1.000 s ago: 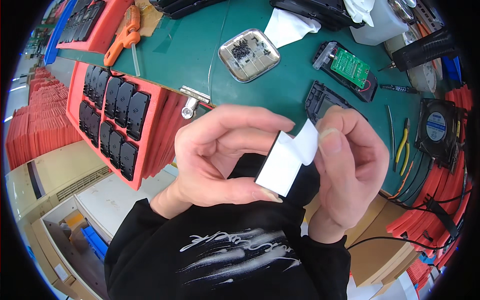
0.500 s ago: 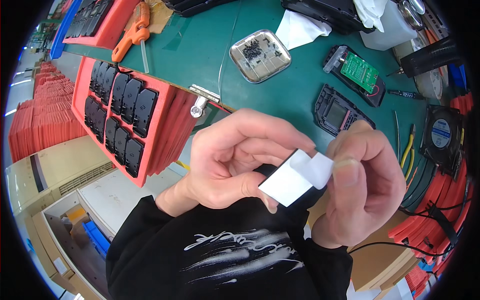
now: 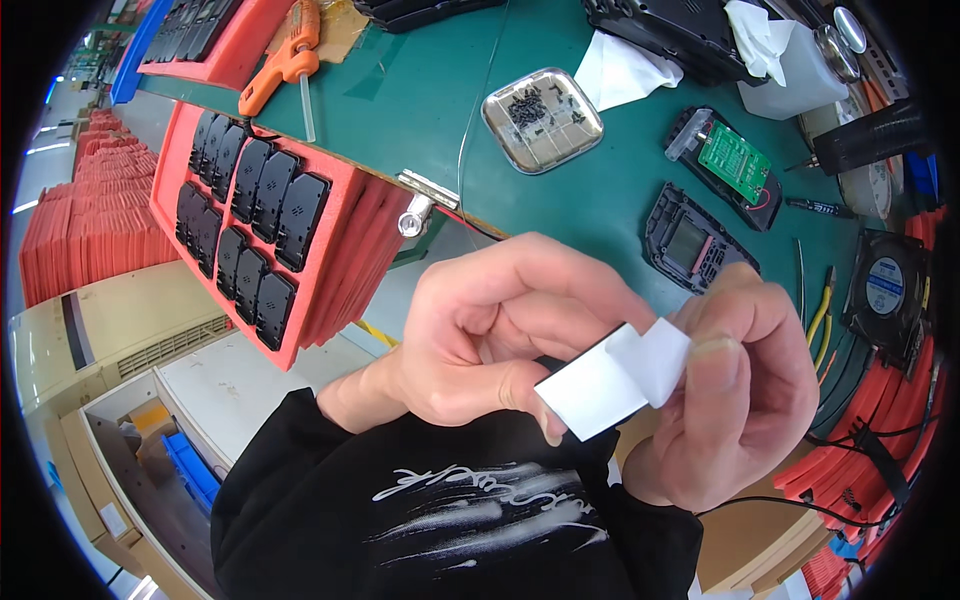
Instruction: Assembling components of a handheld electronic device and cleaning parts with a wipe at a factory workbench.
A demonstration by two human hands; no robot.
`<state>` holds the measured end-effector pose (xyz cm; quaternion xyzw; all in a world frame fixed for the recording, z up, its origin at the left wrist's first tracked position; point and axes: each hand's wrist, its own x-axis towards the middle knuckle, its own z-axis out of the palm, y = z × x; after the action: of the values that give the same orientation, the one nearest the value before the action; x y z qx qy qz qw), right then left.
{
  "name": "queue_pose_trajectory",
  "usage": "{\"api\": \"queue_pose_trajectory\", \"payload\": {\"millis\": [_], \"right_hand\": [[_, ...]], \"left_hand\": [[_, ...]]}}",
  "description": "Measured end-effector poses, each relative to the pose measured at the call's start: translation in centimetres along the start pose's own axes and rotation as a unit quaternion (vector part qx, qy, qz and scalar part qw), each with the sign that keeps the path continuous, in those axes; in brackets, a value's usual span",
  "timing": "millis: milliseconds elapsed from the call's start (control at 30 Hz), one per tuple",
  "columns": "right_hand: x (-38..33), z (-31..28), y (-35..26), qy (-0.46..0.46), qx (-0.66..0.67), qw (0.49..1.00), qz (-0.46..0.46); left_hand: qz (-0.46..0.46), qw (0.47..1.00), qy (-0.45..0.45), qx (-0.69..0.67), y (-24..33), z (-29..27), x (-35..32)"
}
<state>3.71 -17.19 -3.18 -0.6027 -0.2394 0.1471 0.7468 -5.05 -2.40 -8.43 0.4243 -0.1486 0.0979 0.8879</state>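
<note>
Close to my chest, my left hand point(image 3: 480, 335) grips a flat black pad with a white backing sheet point(image 3: 595, 392), thumb under its near edge. My right hand point(image 3: 735, 385) pinches a peeled-up corner of the white sheet point(image 3: 655, 355) between thumb and forefinger, so the corner is folded back toward the right. The black layer shows only as a thin edge along the top of the sheet. Both hands are above the front edge of the green bench point(image 3: 420, 90).
A red foam tray point(image 3: 340, 205) of black casings overhangs the bench at left. On the bench lie a metal dish of screws point(image 3: 541, 118), two open black housings point(image 3: 692, 240), one with a green circuit board point(image 3: 735, 162), a white cloth point(image 3: 620, 72), an orange screwdriver point(image 3: 283, 55) and a fan point(image 3: 885, 285).
The white sheet's corner has peeled further back under my right thumb, and my hands have shifted slightly lower right in view.
</note>
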Motion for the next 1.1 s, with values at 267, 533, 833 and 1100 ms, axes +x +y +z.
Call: {"api": "queue_pose_trajectory", "payload": {"millis": [267, 533, 833, 1100], "right_hand": [[0.0, -0.3, -0.6, -0.032, -0.028, 0.999, -0.009], [-0.3, 0.0, -0.8, -0.017, -0.002, 1.0, -0.014], [-1.0, 1.1, -0.9, 0.058, -0.032, 0.998, -0.009], [-0.9, 1.5, -1.7, 0.075, -0.076, 0.994, 0.039]], "left_hand": [[-0.091, 0.976, 0.19, -0.057, 1.5, 2.8, 0.5], [-0.033, 0.999, -0.002, -0.021, 0.9, 0.5, -0.1], [-0.021, 0.996, 0.019, -0.083, 0.7, 0.7, -0.2], [0.034, 0.973, 0.054, -0.223, -0.7, 1.7, 0.0]]}}
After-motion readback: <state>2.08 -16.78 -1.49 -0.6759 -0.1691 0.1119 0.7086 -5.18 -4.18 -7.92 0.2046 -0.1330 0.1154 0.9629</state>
